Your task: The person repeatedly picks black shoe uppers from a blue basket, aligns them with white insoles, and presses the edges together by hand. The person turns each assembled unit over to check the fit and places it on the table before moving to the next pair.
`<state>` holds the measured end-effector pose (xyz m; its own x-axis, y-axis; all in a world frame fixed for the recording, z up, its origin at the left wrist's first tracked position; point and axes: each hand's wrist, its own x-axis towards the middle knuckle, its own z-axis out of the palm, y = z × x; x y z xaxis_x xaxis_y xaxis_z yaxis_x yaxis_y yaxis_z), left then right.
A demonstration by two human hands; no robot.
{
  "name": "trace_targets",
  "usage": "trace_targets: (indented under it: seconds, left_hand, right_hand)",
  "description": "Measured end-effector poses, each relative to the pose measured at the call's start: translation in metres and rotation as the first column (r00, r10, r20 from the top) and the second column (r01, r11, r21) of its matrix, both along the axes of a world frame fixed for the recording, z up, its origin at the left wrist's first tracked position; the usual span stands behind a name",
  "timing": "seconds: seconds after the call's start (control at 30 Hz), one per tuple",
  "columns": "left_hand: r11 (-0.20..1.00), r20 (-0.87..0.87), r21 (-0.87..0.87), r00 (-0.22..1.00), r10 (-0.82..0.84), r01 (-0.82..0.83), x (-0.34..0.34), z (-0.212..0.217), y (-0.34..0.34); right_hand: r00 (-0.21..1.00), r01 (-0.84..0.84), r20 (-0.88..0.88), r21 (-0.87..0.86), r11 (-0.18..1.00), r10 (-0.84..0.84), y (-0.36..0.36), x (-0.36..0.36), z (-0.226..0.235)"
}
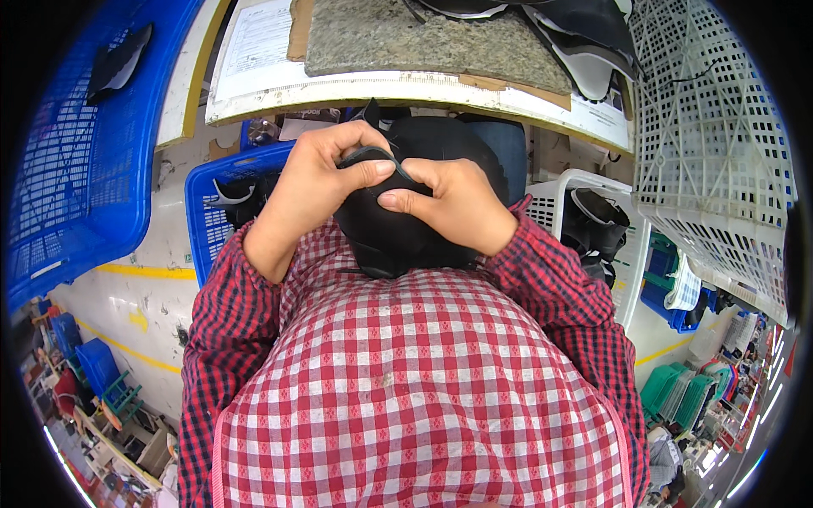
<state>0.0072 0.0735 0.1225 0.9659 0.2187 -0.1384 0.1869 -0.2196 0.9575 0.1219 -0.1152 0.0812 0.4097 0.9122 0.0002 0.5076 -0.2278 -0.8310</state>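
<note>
Over my lap, both hands are close together on a dark, flexible piece (366, 155) with a curved edge, fabric or leather by its look. My left hand (318, 173) pinches that edge between thumb and bent fingers. From the other side my right hand (464, 201) grips the same piece, its thumb lying across the front and its fingers mostly hidden behind. A pointed black tip (371, 110) sticks up beyond my left fingers. Below the hands lies a black mass (398, 224); where the held piece ends and this begins, I cannot tell.
Ahead stands a white worktable (254, 89) bearing a grey stone slab (423, 46) and black pieces with pale lining (584, 42). Blue baskets (110, 169) (201, 182) stand at the left. White baskets (694, 118) (631, 279) are at the right, the lower one holding black pieces (593, 224).
</note>
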Motion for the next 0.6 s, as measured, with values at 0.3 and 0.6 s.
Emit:
trace_targets:
  seconds: [0.3, 0.6]
  left_hand:
    - [0.966, -0.149, -0.146, 0.960, -0.236, 0.215, -0.013, 0.009, 0.025]
    - [0.951, -0.058, 0.151, 0.963, -0.263, 0.269, -0.011, 0.013, 0.018]
  right_hand:
    - [0.953, -0.102, -0.276, 0.085, 0.991, 0.122, -0.001, 0.014, 0.012]
    - [0.949, -0.251, -0.212, -0.061, 0.966, 0.233, 0.021, 0.031, 0.034]
